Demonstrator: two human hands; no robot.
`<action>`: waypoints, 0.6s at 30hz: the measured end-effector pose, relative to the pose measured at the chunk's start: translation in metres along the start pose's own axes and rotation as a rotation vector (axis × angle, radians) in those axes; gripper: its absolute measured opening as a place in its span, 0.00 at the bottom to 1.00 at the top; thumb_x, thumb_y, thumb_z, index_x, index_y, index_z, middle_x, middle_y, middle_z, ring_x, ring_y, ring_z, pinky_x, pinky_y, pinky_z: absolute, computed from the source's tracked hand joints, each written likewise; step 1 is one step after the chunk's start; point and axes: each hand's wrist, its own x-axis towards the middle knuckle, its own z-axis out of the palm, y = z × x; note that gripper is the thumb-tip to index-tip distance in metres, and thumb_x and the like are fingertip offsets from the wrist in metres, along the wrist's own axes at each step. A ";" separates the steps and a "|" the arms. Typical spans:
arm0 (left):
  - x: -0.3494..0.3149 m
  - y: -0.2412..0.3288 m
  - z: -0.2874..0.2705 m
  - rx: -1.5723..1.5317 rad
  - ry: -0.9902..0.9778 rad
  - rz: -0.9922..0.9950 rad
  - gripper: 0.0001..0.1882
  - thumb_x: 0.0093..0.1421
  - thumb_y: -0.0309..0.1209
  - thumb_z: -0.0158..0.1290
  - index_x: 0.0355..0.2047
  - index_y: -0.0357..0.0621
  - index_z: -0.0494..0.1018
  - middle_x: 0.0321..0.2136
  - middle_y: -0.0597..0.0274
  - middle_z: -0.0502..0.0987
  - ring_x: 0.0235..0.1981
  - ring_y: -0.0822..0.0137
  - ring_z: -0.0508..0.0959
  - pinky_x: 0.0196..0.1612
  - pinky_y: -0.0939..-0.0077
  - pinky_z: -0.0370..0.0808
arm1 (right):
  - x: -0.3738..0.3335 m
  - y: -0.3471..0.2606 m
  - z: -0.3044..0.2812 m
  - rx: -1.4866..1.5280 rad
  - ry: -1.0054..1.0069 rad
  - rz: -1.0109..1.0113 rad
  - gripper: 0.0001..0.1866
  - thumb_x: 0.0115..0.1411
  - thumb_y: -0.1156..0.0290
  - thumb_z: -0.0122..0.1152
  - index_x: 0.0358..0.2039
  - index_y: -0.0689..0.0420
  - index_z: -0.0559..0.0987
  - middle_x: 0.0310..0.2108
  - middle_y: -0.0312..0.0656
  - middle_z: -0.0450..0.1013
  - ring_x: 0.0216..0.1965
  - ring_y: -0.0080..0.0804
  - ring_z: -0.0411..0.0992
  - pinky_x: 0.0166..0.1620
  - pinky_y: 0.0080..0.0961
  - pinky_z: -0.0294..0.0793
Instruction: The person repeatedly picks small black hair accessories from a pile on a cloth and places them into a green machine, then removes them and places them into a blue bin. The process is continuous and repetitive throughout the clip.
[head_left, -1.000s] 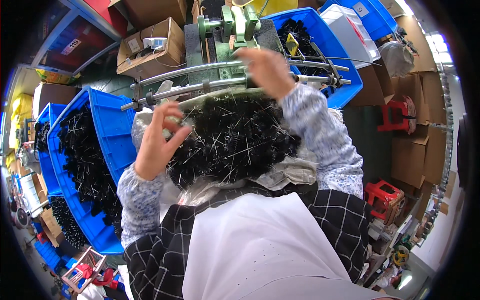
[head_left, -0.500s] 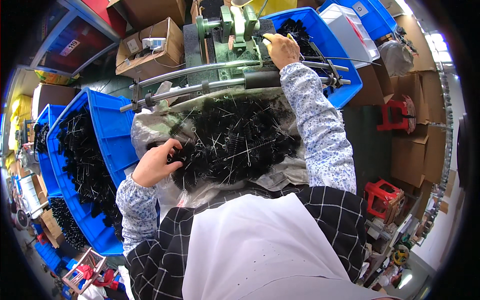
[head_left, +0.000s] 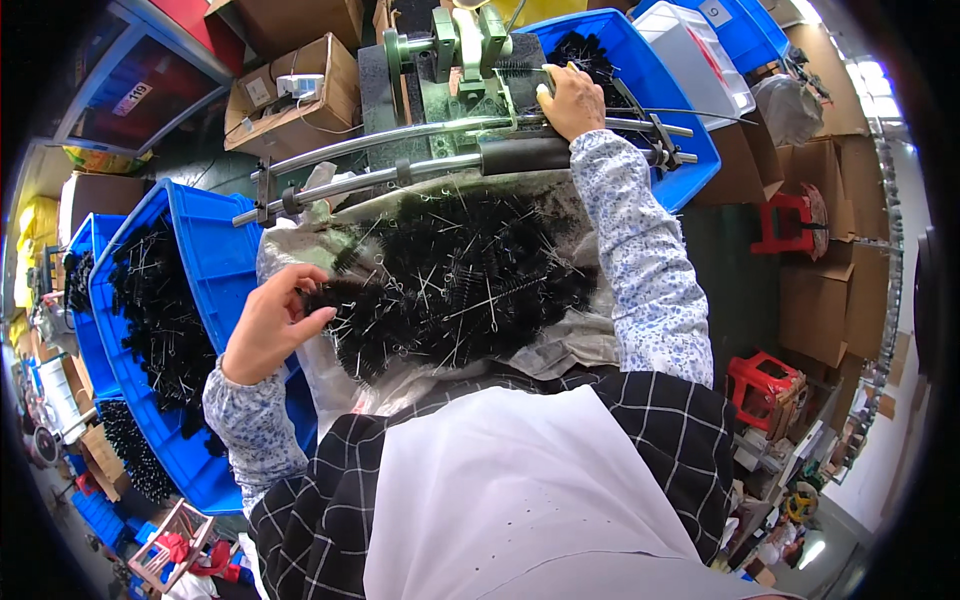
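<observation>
My left hand (head_left: pixel 270 322) is at the left edge of a heap of black wire brushes (head_left: pixel 455 280). Its fingers are curled and the thumb stands apart from them, with dark bristles beside the fingertips. The heap, with shiny twisted-wire stems and loop ends, lies on a pale plastic sheet (head_left: pixel 335 385) before me. At the far side my right hand (head_left: pixel 577 103), with yellow covers on its fingertips, is closed at the end of a thin black-bristled brush (head_left: pixel 520 70). That brush reaches left toward the green machine (head_left: pixel 470 50); its gripped end is hidden by the fingers.
Two metal rails (head_left: pixel 380 172) with a dark sleeve (head_left: pixel 525 157) cross between the heap and machine. A blue crate (head_left: pixel 215 250) of brushes stands at left, another blue crate (head_left: pixel 690 165) behind my right hand. A cardboard box (head_left: pixel 335 90) sits back left; red stools (head_left: pixel 760 385) stand at right.
My left hand has moved left, toward the blue crate, along the heap's edge. My right hand has shifted slightly right and down, and the brush at the machine now shows more clearly.
</observation>
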 end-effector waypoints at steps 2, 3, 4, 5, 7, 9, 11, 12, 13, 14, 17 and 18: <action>-0.002 0.001 -0.006 0.030 0.027 0.078 0.17 0.46 0.23 0.59 0.37 0.40 0.70 0.28 0.65 0.71 0.20 0.77 0.65 0.25 0.82 0.66 | -0.001 0.000 0.009 0.046 0.069 -0.036 0.17 0.49 0.64 0.54 0.40 0.56 0.75 0.33 0.45 0.73 0.40 0.41 0.70 0.43 0.38 0.68; -0.004 0.002 -0.009 0.047 0.051 0.112 0.16 0.46 0.23 0.59 0.36 0.39 0.70 0.28 0.66 0.71 0.21 0.77 0.66 0.26 0.83 0.66 | 0.002 -0.011 0.011 0.086 0.085 -0.052 0.16 0.48 0.65 0.54 0.38 0.56 0.76 0.31 0.45 0.73 0.38 0.41 0.71 0.42 0.38 0.69; -0.004 0.005 -0.013 0.053 0.058 0.115 0.15 0.46 0.23 0.59 0.36 0.39 0.71 0.28 0.66 0.71 0.21 0.77 0.66 0.26 0.83 0.66 | 0.002 -0.019 0.010 0.115 0.100 -0.059 0.15 0.48 0.66 0.53 0.37 0.56 0.76 0.29 0.45 0.73 0.36 0.42 0.72 0.40 0.38 0.70; -0.005 0.009 -0.018 0.059 0.066 0.118 0.15 0.46 0.23 0.59 0.35 0.39 0.71 0.28 0.66 0.71 0.22 0.77 0.66 0.27 0.83 0.66 | 0.004 -0.029 0.010 0.114 0.101 -0.060 0.10 0.48 0.67 0.53 0.30 0.57 0.76 0.27 0.45 0.73 0.31 0.41 0.73 0.37 0.36 0.71; -0.007 0.016 -0.027 0.082 0.096 0.144 0.14 0.46 0.23 0.59 0.34 0.38 0.71 0.29 0.66 0.71 0.23 0.77 0.67 0.28 0.84 0.66 | 0.007 -0.051 0.012 0.110 0.101 -0.059 0.07 0.48 0.68 0.53 0.25 0.57 0.75 0.25 0.43 0.73 0.30 0.40 0.73 0.35 0.34 0.72; -0.010 0.022 -0.035 0.057 0.138 0.173 0.14 0.45 0.22 0.59 0.34 0.38 0.71 0.29 0.65 0.71 0.25 0.77 0.68 0.29 0.85 0.66 | 0.009 -0.072 0.009 0.088 0.011 -0.011 0.07 0.49 0.66 0.53 0.26 0.55 0.75 0.26 0.42 0.74 0.31 0.38 0.73 0.35 0.35 0.71; -0.012 0.031 -0.042 0.048 0.164 0.212 0.14 0.46 0.21 0.59 0.35 0.36 0.70 0.31 0.65 0.71 0.29 0.77 0.69 0.33 0.84 0.67 | 0.008 -0.073 0.007 0.075 0.003 -0.018 0.07 0.49 0.66 0.53 0.26 0.54 0.76 0.26 0.41 0.74 0.32 0.38 0.73 0.36 0.36 0.70; -0.013 0.029 -0.043 0.003 0.183 0.224 0.15 0.47 0.21 0.58 0.36 0.36 0.69 0.33 0.64 0.71 0.32 0.76 0.69 0.37 0.83 0.66 | 0.008 -0.073 0.005 0.065 0.001 -0.024 0.08 0.49 0.65 0.53 0.26 0.54 0.76 0.26 0.41 0.74 0.32 0.38 0.73 0.37 0.36 0.69; -0.014 0.026 -0.044 -0.041 0.201 0.236 0.15 0.48 0.22 0.57 0.37 0.37 0.69 0.35 0.64 0.70 0.36 0.74 0.69 0.41 0.82 0.65 | 0.008 -0.069 0.006 0.061 -0.002 -0.019 0.08 0.49 0.65 0.53 0.27 0.54 0.76 0.27 0.41 0.74 0.32 0.38 0.73 0.38 0.37 0.68; -0.015 0.024 -0.045 -0.086 0.218 0.248 0.15 0.49 0.22 0.56 0.38 0.37 0.68 0.37 0.63 0.70 0.39 0.73 0.69 0.44 0.81 0.64 | 0.008 -0.063 0.002 0.067 -0.028 -0.011 0.09 0.50 0.65 0.53 0.29 0.54 0.76 0.28 0.41 0.74 0.35 0.39 0.73 0.38 0.38 0.68; -0.017 0.018 -0.043 -0.154 0.289 0.311 0.14 0.52 0.21 0.53 0.40 0.35 0.68 0.42 0.58 0.69 0.42 0.70 0.69 0.45 0.77 0.68 | 0.005 -0.037 -0.002 0.060 -0.036 0.027 0.11 0.50 0.65 0.53 0.34 0.53 0.77 0.32 0.41 0.75 0.43 0.40 0.70 0.41 0.41 0.67; -0.017 0.017 -0.040 -0.198 0.321 0.316 0.13 0.53 0.20 0.52 0.40 0.35 0.68 0.43 0.58 0.69 0.42 0.70 0.69 0.44 0.77 0.68 | 0.004 -0.022 0.006 0.036 0.036 -0.016 0.13 0.50 0.64 0.53 0.36 0.53 0.77 0.32 0.42 0.75 0.43 0.41 0.71 0.43 0.42 0.67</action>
